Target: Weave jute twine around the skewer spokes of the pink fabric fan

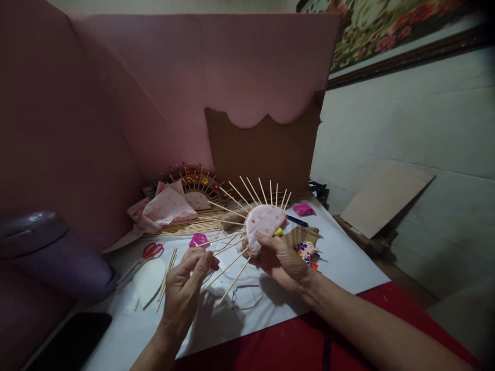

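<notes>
My right hand (280, 260) grips a half-round pad (265, 224) covered in pale pink spotted fabric, thumb on its face and the other fingers behind. Thin wooden sticks (236, 191) fan out from the pad's curved edge, and twine runs around its lower left rim. To the left, my left hand (193, 273) is closed in a pinch beside the lower sticks. A thin brown strand of twine (228, 248) runs between its fingertips and the pad; the fingers partly hide it. Behind the sticks lies a roll of twine (234, 219).
Red-handled scissors (152, 250), a white oval piece (150, 281) and loose sticks (167, 278) lie left on the white sheet (344, 268). Spotted cloth (166, 208) and a decorated fan (197, 180) are behind. A blue pen (297, 221) and pink packet (303, 209) are right.
</notes>
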{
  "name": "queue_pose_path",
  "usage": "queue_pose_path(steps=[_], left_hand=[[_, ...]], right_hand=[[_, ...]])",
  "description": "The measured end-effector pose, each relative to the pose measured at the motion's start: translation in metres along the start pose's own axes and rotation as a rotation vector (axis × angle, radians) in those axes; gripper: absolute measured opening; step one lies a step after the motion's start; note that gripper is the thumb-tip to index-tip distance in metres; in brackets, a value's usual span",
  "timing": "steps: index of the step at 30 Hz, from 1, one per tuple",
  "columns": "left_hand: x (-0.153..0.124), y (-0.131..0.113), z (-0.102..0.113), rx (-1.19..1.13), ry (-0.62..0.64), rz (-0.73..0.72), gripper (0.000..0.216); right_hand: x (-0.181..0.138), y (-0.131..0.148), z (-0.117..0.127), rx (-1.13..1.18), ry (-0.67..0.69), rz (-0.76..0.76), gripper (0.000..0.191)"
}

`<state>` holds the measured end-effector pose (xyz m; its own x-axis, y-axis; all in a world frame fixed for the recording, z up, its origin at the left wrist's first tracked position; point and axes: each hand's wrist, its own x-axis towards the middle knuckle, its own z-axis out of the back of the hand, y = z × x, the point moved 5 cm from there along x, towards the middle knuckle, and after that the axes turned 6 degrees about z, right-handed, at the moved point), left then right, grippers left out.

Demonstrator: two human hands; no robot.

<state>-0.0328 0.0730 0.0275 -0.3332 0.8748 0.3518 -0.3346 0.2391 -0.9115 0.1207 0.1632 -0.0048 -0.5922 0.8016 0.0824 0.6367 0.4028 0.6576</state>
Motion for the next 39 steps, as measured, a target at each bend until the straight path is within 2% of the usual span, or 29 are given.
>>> queue_pose_path(steps=[8,11,15,18,21,25,27,31,39], left_hand=[[-0.001,-0.001,-0.004,-0.024,0.021,0.004,0.023],[-0.002,0.003,-0.006,-0.134,0.097,0.045,0.015],[-0.001,0.011,-0.007,-0.340,0.177,0.172,0.007],[0.002,0.016,-0.004,-0.403,0.129,0.239,0.005],[0.003,0.019,-0.004,-0.356,0.077,0.275,0.018],[0.002,0.013,-0.020,-0.330,0.165,0.257,0.037],[0.001,0.010,-0.030,-0.362,0.189,0.275,0.040],[0.002,0.005,-0.040,-0.410,0.184,0.248,0.032],[0.000,0.004,-0.034,-0.157,0.066,0.099,0.015]], right_hand=[[-0.002,-0.002,-0.002,-0.021,-0.005,0.005,0.012],[-0.002,-0.002,-0.002,-0.009,0.000,0.001,0.010],[0.000,-0.001,-0.001,0.005,-0.007,0.009,0.010],[-0.001,0.000,-0.002,0.004,0.002,0.009,0.012],[-0.003,-0.003,-0.005,-0.019,0.008,-0.029,0.012],[-0.007,-0.009,-0.011,-0.034,0.060,-0.053,0.013],[-0.008,-0.012,-0.011,-0.033,0.067,-0.069,0.013],[-0.009,-0.013,-0.011,-0.026,0.047,-0.076,0.016],[-0.010,-0.015,-0.013,-0.044,0.088,-0.066,0.014]])
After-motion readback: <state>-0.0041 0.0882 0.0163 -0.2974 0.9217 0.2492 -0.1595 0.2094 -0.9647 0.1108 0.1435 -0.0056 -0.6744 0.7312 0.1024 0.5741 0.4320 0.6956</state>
